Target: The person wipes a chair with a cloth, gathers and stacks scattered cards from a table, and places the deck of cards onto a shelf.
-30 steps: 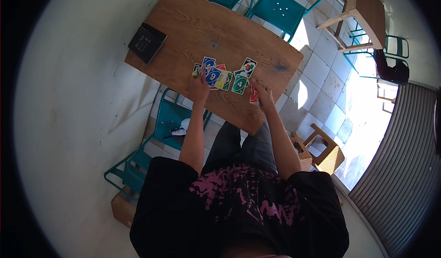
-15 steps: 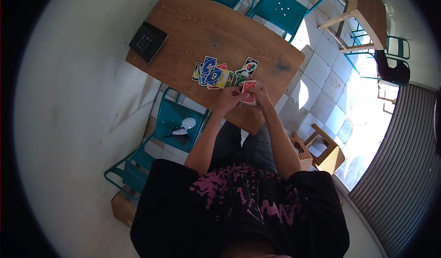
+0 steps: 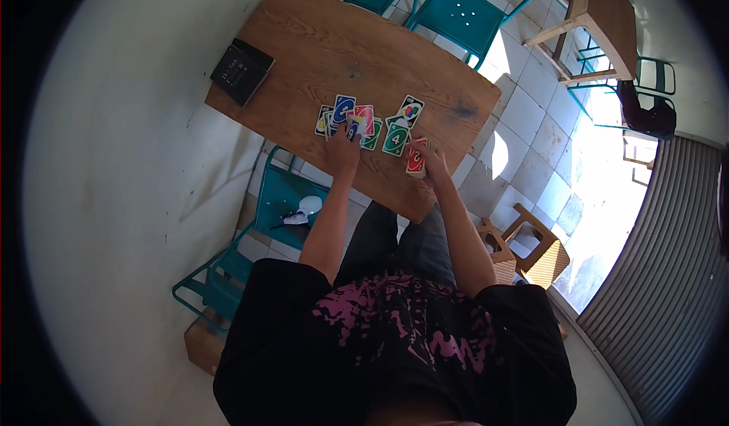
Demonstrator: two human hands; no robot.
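Observation:
In the head view, my left hand (image 3: pixel 344 154) is over the left pile of Uno cards, its fingers closed on a few cards, a blue one (image 3: pixel 353 129) and a yellow one among them. Beneath and around them lie a blue card (image 3: pixel 344 107), a pink-red card (image 3: pixel 364 115) and a green card (image 3: pixel 370 139). My right hand (image 3: pixel 434 162) grips a stack of cards (image 3: pixel 416 160) topped by a red 2. Just left of that stack a green 4 card (image 3: pixel 396 139) rests on the table, overlapping a black wild card (image 3: pixel 411 110).
A black book or box (image 3: pixel 241 73) lies at the left end of the wooden table (image 3: pixel 326 39). Teal chairs (image 3: pixel 459 16) stand behind the table, and another teal chair (image 3: pixel 292 184) at its near left holds a white and dark object (image 3: pixel 305 210). Wooden stools (image 3: pixel 543 247) stand at the right.
My left hand has left the stack and moved left to the pile. The yellow card has shifted left, uncovering the pink-red one. The green 4 now shows fully.

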